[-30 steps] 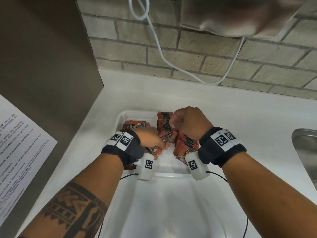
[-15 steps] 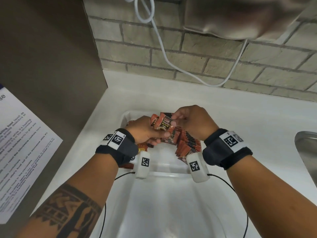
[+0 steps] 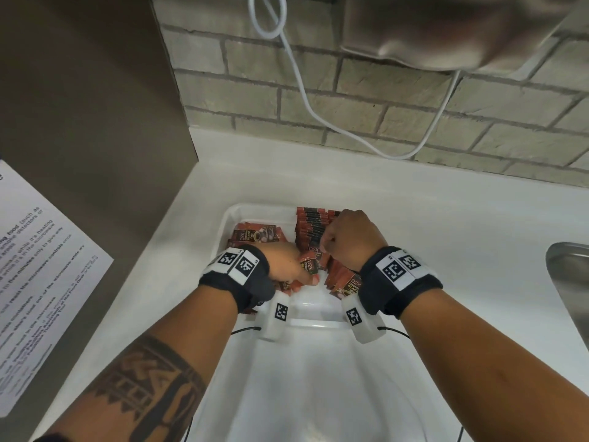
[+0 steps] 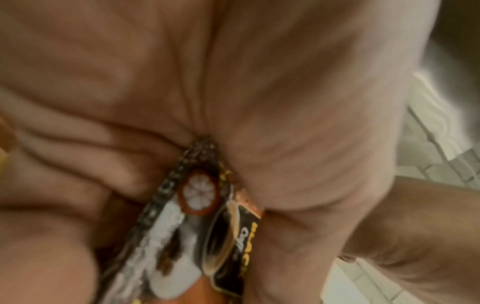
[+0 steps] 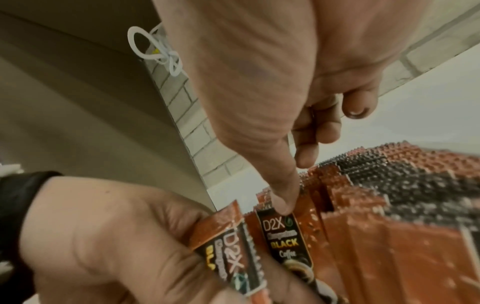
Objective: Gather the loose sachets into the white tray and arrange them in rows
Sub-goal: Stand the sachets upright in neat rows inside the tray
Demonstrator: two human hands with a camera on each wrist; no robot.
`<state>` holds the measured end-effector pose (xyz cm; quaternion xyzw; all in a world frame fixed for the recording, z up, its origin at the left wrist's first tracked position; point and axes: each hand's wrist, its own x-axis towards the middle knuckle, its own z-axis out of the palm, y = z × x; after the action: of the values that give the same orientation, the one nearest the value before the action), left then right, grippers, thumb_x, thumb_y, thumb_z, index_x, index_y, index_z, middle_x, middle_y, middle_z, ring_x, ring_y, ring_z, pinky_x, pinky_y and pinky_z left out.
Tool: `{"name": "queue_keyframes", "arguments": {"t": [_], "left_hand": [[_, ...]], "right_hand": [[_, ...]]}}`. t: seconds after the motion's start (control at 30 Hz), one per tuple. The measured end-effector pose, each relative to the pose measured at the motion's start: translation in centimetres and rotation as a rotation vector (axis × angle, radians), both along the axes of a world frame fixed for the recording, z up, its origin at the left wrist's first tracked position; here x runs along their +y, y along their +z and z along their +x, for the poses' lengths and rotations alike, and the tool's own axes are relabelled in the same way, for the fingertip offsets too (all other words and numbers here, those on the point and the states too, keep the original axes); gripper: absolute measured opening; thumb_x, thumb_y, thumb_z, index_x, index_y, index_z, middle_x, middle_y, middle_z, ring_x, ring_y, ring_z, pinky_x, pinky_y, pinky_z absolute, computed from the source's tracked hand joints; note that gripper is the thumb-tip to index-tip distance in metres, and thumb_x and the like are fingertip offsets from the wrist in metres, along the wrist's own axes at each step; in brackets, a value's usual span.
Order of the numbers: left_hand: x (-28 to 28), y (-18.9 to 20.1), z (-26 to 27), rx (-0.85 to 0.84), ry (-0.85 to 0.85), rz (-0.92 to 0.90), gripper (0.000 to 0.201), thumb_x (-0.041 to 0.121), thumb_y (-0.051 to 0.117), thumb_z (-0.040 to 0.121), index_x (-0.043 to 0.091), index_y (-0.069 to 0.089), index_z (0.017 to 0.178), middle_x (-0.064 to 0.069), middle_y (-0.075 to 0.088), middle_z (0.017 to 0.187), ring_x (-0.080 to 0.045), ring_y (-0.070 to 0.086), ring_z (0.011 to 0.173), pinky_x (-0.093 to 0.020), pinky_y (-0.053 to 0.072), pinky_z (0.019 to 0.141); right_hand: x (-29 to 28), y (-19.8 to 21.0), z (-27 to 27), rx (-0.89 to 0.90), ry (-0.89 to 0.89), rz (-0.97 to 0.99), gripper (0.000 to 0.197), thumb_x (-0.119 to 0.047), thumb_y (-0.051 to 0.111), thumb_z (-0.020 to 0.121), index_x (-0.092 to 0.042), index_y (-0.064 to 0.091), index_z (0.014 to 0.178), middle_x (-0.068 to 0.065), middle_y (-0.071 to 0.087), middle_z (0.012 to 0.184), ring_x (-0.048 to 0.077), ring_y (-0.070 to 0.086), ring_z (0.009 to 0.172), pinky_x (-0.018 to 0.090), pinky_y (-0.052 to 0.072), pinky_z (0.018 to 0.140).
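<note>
Sachets (image 3: 310, 229) stand on edge in a packed row along the right side of your white tray (image 3: 251, 212), which sits on the white bench (image 3: 414, 218) near the brick wall (image 3: 398, 122). More of them lie flat and loose in the tray's left part (image 3: 255, 235).

Your left hand (image 3: 285, 261) is low over the middle of the tray, its grip clamped on one loose sachet (image 5: 228, 242): the left wrist view shows the packet (image 4: 197, 216) pinched in the fold between thumb and fingers.

Your right hand (image 3: 350, 239) is above the row with most fingers curled under. In the right wrist view its index fingertip (image 5: 284, 202) presses on the top edge of another upright sachet (image 5: 283, 238), just beside the one your left hand holds. Whether that grip actually closes on anything, you cannot tell from these views.

A white cable (image 3: 302, 100) loops down the wall, a printed notice (image 3: 35, 275) is stuck to the brown panel at your left, and the edge of a steel sink (image 3: 570, 282) shows at your right.
</note>
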<state>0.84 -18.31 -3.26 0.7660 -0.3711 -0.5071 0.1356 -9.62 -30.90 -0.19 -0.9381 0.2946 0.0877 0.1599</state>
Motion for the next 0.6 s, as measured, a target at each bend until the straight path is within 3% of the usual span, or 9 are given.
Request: {"name": "queue_keyframes", "arguments": {"t": [0.13, 0.2, 0.3, 0.47, 0.6], "left_hand": [[-0.7, -0.4, -0.2, -0.028, -0.028, 0.028, 0.047, 0.046, 0.07, 0.091, 0.0, 0.074, 0.102, -0.008, 0.074, 0.083, -0.022, 0.065, 0.073, -0.035, 0.055, 0.077], [-1.0, -0.5, -0.2, -0.016, -0.008, 0.02, 0.042, 0.044, 0.07, 0.091, 0.002, 0.072, 0.097, -0.008, 0.075, 0.083, -0.019, 0.066, 0.068, -0.03, 0.057, 0.067], [-1.3, -0.5, -0.3, 0.005, 0.023, 0.002, 0.028, 0.038, 0.07, 0.093, 0.011, 0.067, 0.09, 0.001, 0.07, 0.073, -0.012, 0.063, 0.058, -0.019, 0.048, 0.048], [-1.1, -0.4, -0.4, -0.003, 0.017, 0.011, 0.036, 0.046, 0.07, 0.091, 0.011, 0.067, 0.082, 0.001, 0.069, 0.069, -0.016, 0.062, 0.062, -0.023, 0.048, 0.057], [-1.0, -0.2, -0.4, 0.04, 0.048, 0.004, 0.031, 0.042, 0.071, 0.092, 0.012, 0.066, 0.086, 0.0, 0.07, 0.074, -0.015, 0.064, 0.061, -0.02, 0.047, 0.049]], "right_hand": [[0.0, 0.0, -0.1, 0.021, 0.041, -0.024, 0.018, -0.024, 0.063, 0.087, -0.033, 0.074, 0.078, -0.006, 0.066, 0.1, 0.02, 0.057, 0.101, 0.037, 0.052, 0.088], [0.0, 0.3, -0.2, 0.004, 0.04, -0.018, 0.02, -0.022, 0.065, 0.086, -0.037, 0.073, 0.077, -0.008, 0.066, 0.1, 0.018, 0.057, 0.1, 0.037, 0.053, 0.088], [-0.1, 0.7, -0.3, -0.036, 0.028, 0.001, 0.022, -0.019, 0.067, 0.084, -0.038, 0.07, 0.072, -0.008, 0.068, 0.099, 0.018, 0.061, 0.099, 0.038, 0.054, 0.088], [0.1, 0.9, -0.4, -0.054, 0.008, 0.039, 0.021, -0.014, 0.069, 0.082, -0.033, 0.073, 0.073, -0.009, 0.069, 0.095, 0.016, 0.063, 0.094, 0.038, 0.055, 0.086], [0.1, 1.0, -0.6, -0.052, 0.011, 0.048, 0.018, -0.014, 0.071, 0.082, -0.032, 0.073, 0.078, -0.016, 0.056, 0.084, 0.015, 0.061, 0.094, 0.032, 0.052, 0.083]]}}
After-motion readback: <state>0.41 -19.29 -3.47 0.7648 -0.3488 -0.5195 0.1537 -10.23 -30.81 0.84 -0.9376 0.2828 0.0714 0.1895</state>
